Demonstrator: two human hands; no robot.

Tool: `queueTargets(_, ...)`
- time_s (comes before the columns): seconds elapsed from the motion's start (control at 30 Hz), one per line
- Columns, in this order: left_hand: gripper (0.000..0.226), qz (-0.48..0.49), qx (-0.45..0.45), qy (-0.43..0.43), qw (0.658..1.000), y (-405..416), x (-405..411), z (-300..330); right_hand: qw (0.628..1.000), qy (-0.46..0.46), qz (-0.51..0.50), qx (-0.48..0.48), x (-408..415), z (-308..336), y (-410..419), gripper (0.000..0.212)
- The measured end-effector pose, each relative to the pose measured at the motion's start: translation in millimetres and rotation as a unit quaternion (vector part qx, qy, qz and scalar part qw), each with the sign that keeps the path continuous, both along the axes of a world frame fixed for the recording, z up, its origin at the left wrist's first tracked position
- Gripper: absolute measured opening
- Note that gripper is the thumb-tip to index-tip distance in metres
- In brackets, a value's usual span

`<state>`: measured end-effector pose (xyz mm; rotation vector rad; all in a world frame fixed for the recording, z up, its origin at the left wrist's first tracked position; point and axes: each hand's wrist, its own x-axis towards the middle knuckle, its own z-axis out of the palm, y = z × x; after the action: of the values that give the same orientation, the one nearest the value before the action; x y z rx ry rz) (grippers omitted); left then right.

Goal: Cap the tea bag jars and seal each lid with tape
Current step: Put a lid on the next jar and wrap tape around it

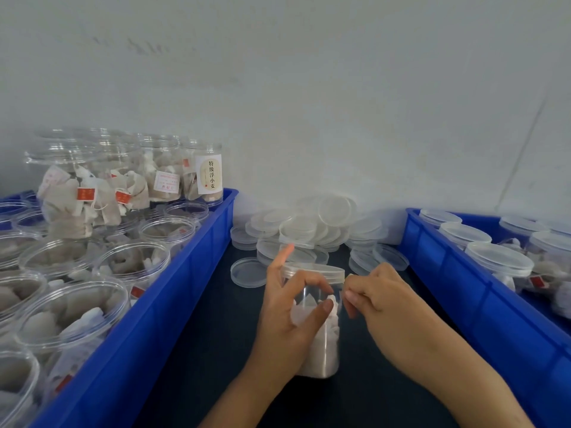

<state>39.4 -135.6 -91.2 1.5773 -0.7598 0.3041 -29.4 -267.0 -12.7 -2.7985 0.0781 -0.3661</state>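
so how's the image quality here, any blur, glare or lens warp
Head view: soft, even light, no hard shadows; wide-angle warp bows the left blue bin and right blue bin; both hands are slightly soft; the held jar is hard to read, being clear; no strong glare.

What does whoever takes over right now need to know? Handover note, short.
Left hand: grips the jar in work around its body, index finger raised.
Right hand: fingers pinched at the lid edge, apparently on clear tape; the tape itself can't be made out.
Jar stands on the dark table, lid on.
Left blue bin: open jars of tea bags, uncapped.
Right blue bin: capped jars; can't tell whether they are taped.
Loose lids piled behind.
Left: finish sealing this jar, move it out, then cap and tape the left bin's jars.
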Motion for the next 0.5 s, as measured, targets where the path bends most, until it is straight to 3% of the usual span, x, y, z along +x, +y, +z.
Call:
queueTargets(0.17, 0.023, 0.018, -0.002, 0.0, 1.0, -1, -3, 6, 0.999, 0.012, -0.014, -0.041, 4, -12, 7, 0.019)
queueTargets(0.5, 0.024, 0.058, 0.026, -0.04, 0.997, 0, 0, 6, 0.998, 0.011, -0.02, -0.056, 2, -18, 7, 0.011)
